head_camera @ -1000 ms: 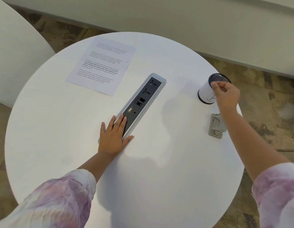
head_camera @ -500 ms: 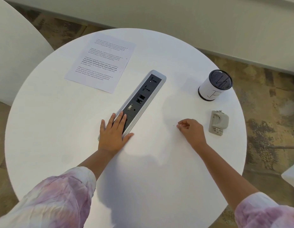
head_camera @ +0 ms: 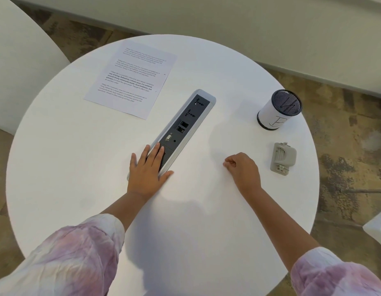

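White table, left hand flat on grey-rimmed black socket strip, right hand clenched.

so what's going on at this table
A person leans over a round white table. The left hand lies flat on the near end of the socket strip set into the tabletop. The right hand rests on the table with fingers curled, between the strip and a grey tool; whether it pinches something tiny cannot be told. A mesh cup and a printed sheet sit farther back, untouched.

Bright, soft shadows, sharp, wide-angle edge curvature
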Demonstrator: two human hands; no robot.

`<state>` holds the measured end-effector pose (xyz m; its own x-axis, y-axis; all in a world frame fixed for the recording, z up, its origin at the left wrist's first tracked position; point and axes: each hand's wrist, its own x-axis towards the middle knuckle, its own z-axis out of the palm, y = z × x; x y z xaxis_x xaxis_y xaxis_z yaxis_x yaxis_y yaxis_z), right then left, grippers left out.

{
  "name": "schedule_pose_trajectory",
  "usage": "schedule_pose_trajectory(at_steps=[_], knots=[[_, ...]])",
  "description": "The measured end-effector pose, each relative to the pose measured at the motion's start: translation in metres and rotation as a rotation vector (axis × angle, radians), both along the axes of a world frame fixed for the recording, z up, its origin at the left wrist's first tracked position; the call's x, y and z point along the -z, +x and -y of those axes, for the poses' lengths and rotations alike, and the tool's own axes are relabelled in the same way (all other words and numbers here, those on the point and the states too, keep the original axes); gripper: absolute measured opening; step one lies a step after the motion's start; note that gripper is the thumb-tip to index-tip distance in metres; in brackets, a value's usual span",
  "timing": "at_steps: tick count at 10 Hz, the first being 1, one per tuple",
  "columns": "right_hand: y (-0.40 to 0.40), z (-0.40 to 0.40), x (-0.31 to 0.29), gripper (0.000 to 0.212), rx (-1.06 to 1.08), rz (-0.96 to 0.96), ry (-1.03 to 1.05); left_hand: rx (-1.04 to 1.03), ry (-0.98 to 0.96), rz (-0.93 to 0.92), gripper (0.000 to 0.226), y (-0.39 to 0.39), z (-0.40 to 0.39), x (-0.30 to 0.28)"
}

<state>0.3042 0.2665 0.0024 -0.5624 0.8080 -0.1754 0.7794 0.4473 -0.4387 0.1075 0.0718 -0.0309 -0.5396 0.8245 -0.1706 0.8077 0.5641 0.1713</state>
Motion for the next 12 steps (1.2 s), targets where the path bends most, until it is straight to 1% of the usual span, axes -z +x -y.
schedule_pose_trajectory(at_steps=[2,4,5,6,7,8,9,10,12], knots=[[-0.003,0.002,-0.002,0.018,-0.018,0.021,0.052,0.002,-0.004,-0.004,0.082,0.000,0.000,0.001],[-0.009,0.000,-0.002,0.020,-0.065,0.091,0.088,0.002,0.004,-0.002,0.081,-0.001,0.000,0.002],[-0.008,-0.003,0.001,0.018,-0.013,0.038,0.045,0.004,0.007,0.002,0.080,-0.001,0.000,0.003],[-0.005,-0.012,0.002,0.011,0.251,-0.172,-0.153,0.005,0.009,-0.002,0.080,-0.001,0.000,0.003],[0.001,-0.022,0.001,0.004,0.464,-0.410,-0.469,0.007,0.009,-0.004,0.080,-0.001,0.000,0.002],[0.010,-0.024,-0.001,0.008,0.557,-0.661,-0.754,0.008,0.008,-0.006,0.080,-0.001,0.000,0.002],[0.013,-0.023,0.002,0.012,0.547,-0.732,-0.917,0.005,0.016,-0.005,0.081,0.000,0.000,0.001],[0.015,-0.020,0.006,0.010,0.554,-0.774,-1.001,0.005,0.014,-0.003,0.081,0.000,0.000,0.000],[0.010,-0.018,0.007,0.011,0.594,-0.780,-1.046,0.004,0.019,-0.006,0.080,0.000,0.000,0.001]])
